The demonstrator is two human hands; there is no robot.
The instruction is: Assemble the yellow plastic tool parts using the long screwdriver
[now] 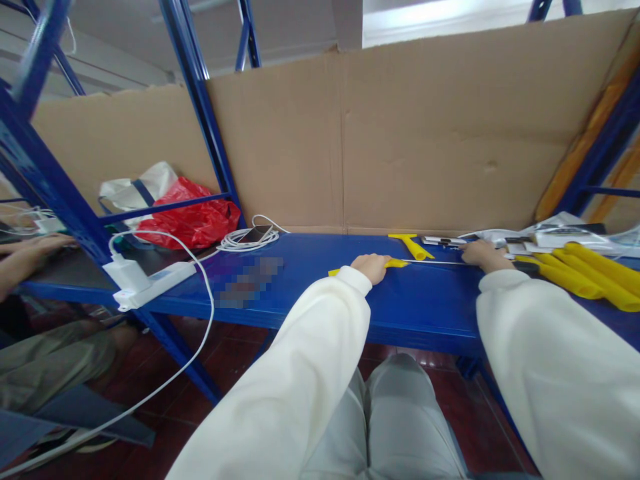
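My left hand (371, 265) is closed around a thin yellow tool (395, 263) lying on the blue shelf (310, 287); its ends stick out on both sides of the fist. A thin white line runs from that tool across the shelf to my right hand (481, 254), whose fingers are curled down on it beside a pile of papers and packets (545, 237). A yellow T-shaped scraper (411, 245) lies just behind the two hands. Both arms are in white sleeves.
Yellow rolled tubes (595, 270) lie at the right. A phone on a coiled white cable (253, 237), a white power strip with charger (145, 280) and a red plastic bag (193, 217) sit at the left. Cardboard (400, 133) backs the shelf. Another person's hand (35, 247) rests far left.
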